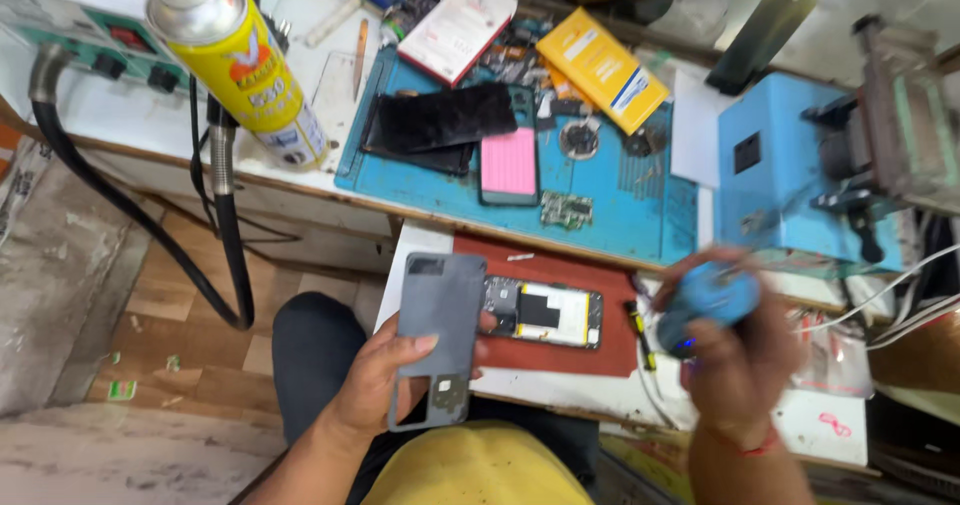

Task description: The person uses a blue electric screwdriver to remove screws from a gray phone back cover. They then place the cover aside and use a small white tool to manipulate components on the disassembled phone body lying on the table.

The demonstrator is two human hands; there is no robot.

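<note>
Holding, item one: left hand (385, 380), low centre, gripping a grey phone back cover (437, 337) upright by its lower half, thumb laid across the face, fingers behind; the cover's upper edge overlaps the near side of a red mat (560, 350).

Item two: right hand (725, 350), to the right, closed around a rounded blue tool (708, 300); blurred by motion, so the tool's kind is uncertain, possibly a small powered device; a red thread sits at the wrist.

Item three: opened phone body (545, 313), flat on the red mat between the two hands, yellow and black parts showing inside; just beside the cover, whether touching cannot be told.

Item four: blue work mat (640, 215) on the bench beyond; on it a pink-backed phone (509, 163), a dark screen panel (440, 120), a small circuit board (566, 209).

Item five: yellow box (602, 67) and white-and-red box (460, 27) at the far edge of the blue work mat.

Item six: yellow spray can (245, 65), upper left, tilted; black hose (140, 220) hanging below it.

Item seven: blue machine (780, 175), right of the blue work mat.
</note>
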